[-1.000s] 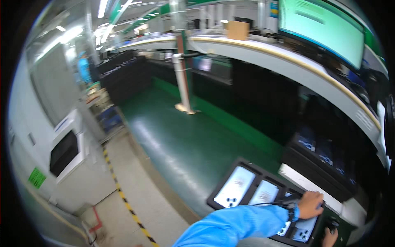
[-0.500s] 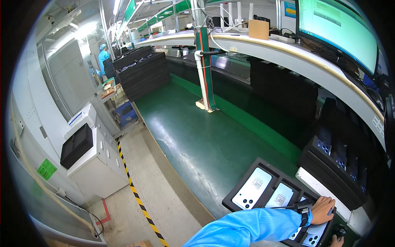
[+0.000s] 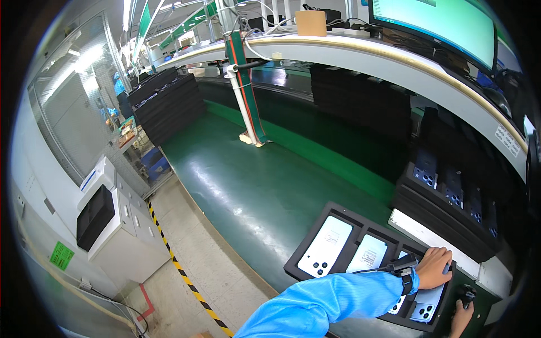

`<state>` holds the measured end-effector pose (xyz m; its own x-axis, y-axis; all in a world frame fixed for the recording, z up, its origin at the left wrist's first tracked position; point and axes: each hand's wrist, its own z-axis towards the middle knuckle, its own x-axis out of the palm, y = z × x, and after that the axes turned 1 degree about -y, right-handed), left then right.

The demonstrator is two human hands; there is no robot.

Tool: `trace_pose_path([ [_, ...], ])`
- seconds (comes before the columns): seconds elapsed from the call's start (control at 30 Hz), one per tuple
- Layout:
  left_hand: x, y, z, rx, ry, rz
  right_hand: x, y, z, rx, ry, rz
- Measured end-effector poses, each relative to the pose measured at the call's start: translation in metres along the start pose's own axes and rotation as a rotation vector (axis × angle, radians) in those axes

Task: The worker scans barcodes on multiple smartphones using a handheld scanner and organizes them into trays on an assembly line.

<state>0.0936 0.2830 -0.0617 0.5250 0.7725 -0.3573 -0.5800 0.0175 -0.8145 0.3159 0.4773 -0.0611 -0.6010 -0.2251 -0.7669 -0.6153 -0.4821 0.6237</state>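
Note:
My left hand (image 3: 433, 268), in a blue sleeve with a black strap at the wrist, is closed around the upper end of a light-blue phone (image 3: 426, 304). This phone lies in the rightmost pocket of a black foam tray (image 3: 306, 244). Two other pale phones, a left one (image 3: 326, 245) and a middle one (image 3: 367, 253), lie in pockets to its left; another is partly covered by my sleeve. At the lower right edge, my right hand (image 3: 462, 320) is closed on a small black handheld device (image 3: 466, 294), its kind unclear.
A stack of black trays with phones (image 3: 451, 208) stands right of the tray, beside a white block (image 3: 434, 239). A white pipe (image 3: 241, 104) rises from the green bench (image 3: 253, 191). Above hangs a curved shelf (image 3: 349, 53) with a monitor (image 3: 439, 34).
My view has shifted, so the tray and bench sit farther left. More of my right hand and its black device shows now. My left hand stays at the same phone.

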Motion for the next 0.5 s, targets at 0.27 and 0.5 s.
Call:
trace_pose_path([
  [0.27,-0.003,-0.004,0.0,0.038,-0.049,0.03,0.015,-0.014,0.005,0.016,-0.033,0.2],
  [0.5,-0.003,0.001,-0.002,0.019,-0.012,0.037,0.009,0.018,-0.009,0.082,-0.001,0.178],
])
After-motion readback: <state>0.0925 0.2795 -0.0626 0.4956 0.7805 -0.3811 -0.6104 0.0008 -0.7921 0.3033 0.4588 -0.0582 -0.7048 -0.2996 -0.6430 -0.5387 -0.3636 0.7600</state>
